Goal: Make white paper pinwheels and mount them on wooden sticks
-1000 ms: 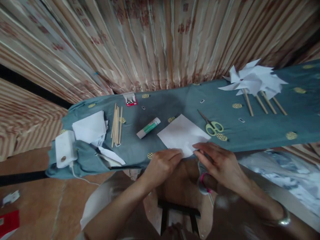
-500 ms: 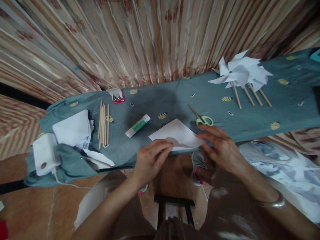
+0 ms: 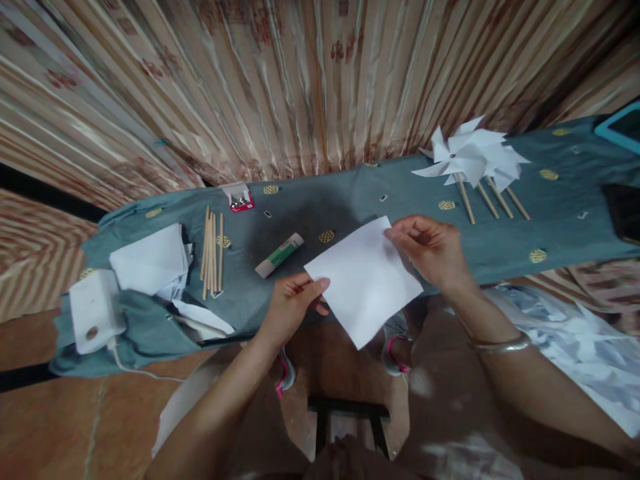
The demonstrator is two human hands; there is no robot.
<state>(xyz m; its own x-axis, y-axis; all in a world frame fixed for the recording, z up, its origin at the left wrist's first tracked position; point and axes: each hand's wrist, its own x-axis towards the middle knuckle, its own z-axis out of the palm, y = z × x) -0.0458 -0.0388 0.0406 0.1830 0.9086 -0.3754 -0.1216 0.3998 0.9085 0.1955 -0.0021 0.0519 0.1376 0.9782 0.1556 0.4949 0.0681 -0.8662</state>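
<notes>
A square sheet of white paper (image 3: 365, 283) is held up between both hands at the table's near edge, one corner pointing down toward my lap. My left hand (image 3: 295, 300) pinches its left corner between thumb and fingers. At its upper right edge, my right hand (image 3: 427, 250) grips with thumb and fingertips. Left of the paper lies a green and white glue stick (image 3: 280, 255) on the cloth. The scissors are hidden behind the paper and right hand.
Several wooden sticks (image 3: 213, 257), a red box of metal pins (image 3: 241, 200), stacked paper (image 3: 150, 260) and a white device with a cord (image 3: 94, 312) occupy the left side. Paper pinwheels (image 3: 473, 157) lie back right. A plastic bag of paper scraps (image 3: 570, 347) stands below right.
The paper has been lifted off the table and turned toward me. My right hand has moved up to its upper edge and closed on it; the left grips the left corner.
</notes>
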